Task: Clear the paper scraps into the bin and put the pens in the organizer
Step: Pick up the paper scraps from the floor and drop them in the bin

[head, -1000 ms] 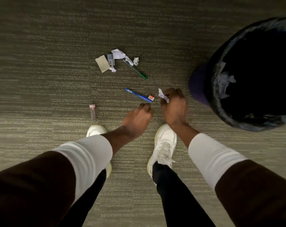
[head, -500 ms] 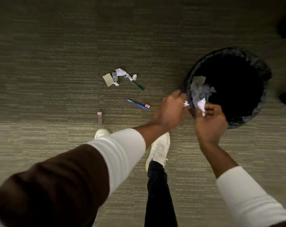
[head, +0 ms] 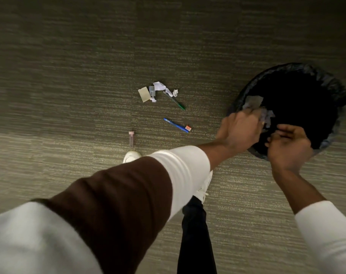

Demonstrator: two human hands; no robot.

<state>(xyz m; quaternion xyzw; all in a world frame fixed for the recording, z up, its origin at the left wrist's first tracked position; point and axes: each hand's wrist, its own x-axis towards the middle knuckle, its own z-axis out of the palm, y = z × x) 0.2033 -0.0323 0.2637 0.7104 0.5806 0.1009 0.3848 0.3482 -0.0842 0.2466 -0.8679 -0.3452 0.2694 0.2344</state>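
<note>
No legible writing, both hands now over bin [head: 334, 91] rim vs 0.5 s ago, left hand [head: 240, 131] on paper scraps [head: 267, 117], right hand [head: 288, 147] grip can't tell, blue pen [head: 176, 125] & green pen [head: 175, 100] unmoved on carpet [head: 69, 76].

both arms reach toward two o'clock, in white sleeves under brown ones. the left hand [head: 239, 133] is knuckles up, fingers curled downward. the right hand [head: 288, 146], just beside it at three o'clock, is loosely cupped, fingers bent inward.

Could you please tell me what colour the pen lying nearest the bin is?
Blue pen, clearest in the head view.
</note>
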